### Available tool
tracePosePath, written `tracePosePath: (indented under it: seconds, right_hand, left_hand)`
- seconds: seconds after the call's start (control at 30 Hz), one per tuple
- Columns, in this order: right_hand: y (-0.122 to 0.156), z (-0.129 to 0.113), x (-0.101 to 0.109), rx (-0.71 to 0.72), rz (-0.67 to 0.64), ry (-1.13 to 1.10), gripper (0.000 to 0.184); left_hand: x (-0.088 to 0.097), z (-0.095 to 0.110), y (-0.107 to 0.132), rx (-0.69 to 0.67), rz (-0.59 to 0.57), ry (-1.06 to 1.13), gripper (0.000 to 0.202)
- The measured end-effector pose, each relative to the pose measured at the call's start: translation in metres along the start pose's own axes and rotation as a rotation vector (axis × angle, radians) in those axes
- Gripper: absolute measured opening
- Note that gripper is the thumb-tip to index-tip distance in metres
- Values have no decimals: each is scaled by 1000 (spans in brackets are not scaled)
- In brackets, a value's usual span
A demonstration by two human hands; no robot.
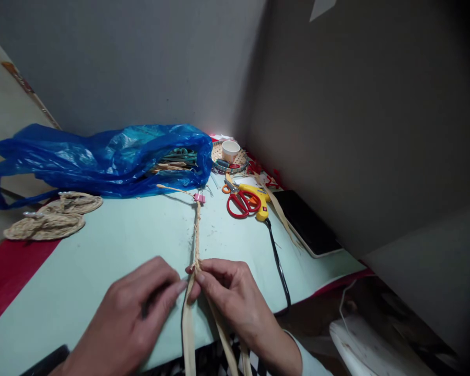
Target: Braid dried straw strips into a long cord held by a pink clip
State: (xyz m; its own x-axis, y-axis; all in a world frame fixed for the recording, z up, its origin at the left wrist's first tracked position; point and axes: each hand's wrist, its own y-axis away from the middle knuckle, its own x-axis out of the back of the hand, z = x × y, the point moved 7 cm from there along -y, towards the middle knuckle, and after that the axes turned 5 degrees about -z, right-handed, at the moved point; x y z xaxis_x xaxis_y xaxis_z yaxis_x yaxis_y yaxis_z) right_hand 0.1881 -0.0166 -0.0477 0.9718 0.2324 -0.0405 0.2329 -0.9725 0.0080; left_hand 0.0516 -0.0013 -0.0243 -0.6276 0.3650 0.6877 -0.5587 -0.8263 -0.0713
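A narrow braid (pixel 197 230) of pale, flat straw-like strips runs away from me over the table, its far end gripped by a pink binder clip (pixel 199 198). My right hand (pixel 235 292) pinches the near end of the braid between thumb and fingers. Loose flat strips (pixel 188 329) hang from there over the table's front edge. Just left of the braid is my left hand (pixel 141 303), closed, with thumb and forefinger brought together beside the strips. Whatever lies between those fingertips is hidden.
A blue plastic bag (pixel 102 156) holding strips lies at the back. Two woven sole-shaped pieces (pixel 47 224) rest at left. Red-handled scissors (pixel 241 203), a yellow glue gun (pixel 261 201) with a black cord, a basket (pixel 217 164) with a cup (pixel 231 150), and a dark tablet (pixel 309 222) sit right.
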Motion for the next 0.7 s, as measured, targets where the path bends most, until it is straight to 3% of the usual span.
tracePosePath:
  seconds: [0.1,0.17,0.23,0.33,0.5,0.7]
  right_hand:
    - [1,-5,-2,76,-27,-35,33]
    - [2,-5,-4,65,-42,-75,30]
    - [3,-4,-6,40,-61,-93,27]
    - [4,-6,-5,54,-64,-29,29]
    - [6,-3,-3,23,-48,144,30]
    - [21,-10,3,48,93,502,25]
  left_hand:
    - [-11,-15,-10,251,-138,476,20]
    - [-26,-13,-13,295,-226,760,22]
    - [-37,-11,-14,316,-241,898,19]
    - [-45,-12,-15,335,-199,935,25]
    - [-45,-17,-16,337,-193,818,29]
    - [-43,-28,-12,421,-100,704,31]
